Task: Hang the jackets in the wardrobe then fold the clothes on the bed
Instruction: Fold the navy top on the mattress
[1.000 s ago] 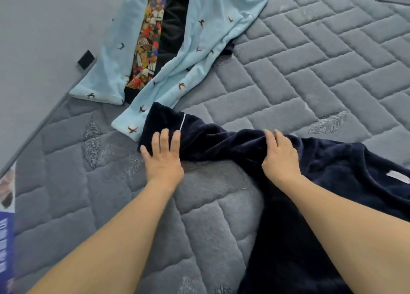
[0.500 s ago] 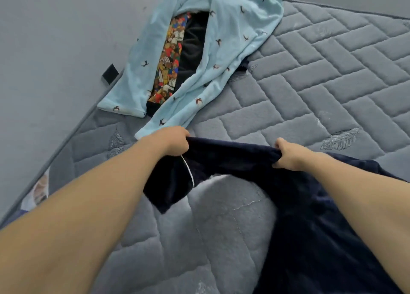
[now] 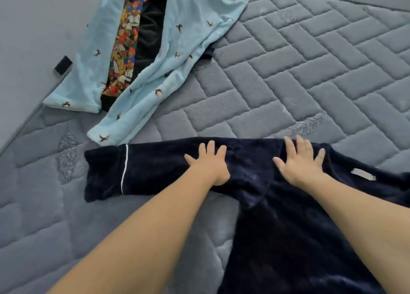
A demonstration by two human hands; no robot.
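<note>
The dark navy garment (image 3: 277, 216) lies on the quilted mattress (image 3: 310, 72), one sleeve (image 3: 144, 169) extended flat to the left. The left hand (image 3: 208, 163) and right hand (image 3: 299, 160) rest palm-down on the sleeve, fingers straight and spread, gripping nothing. To flatten well, the person should likely press evenly and stroke outward toward the white-piped cuff (image 3: 104, 171), removing wrinkles before folding. The light blue garment (image 3: 166, 56) lies just beyond, unfolded.

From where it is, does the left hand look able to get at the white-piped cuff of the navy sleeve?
Probably yes. The left hand lies flat on the navy sleeve, and the cuff lies beside it on the mattress with nothing between them.
</note>
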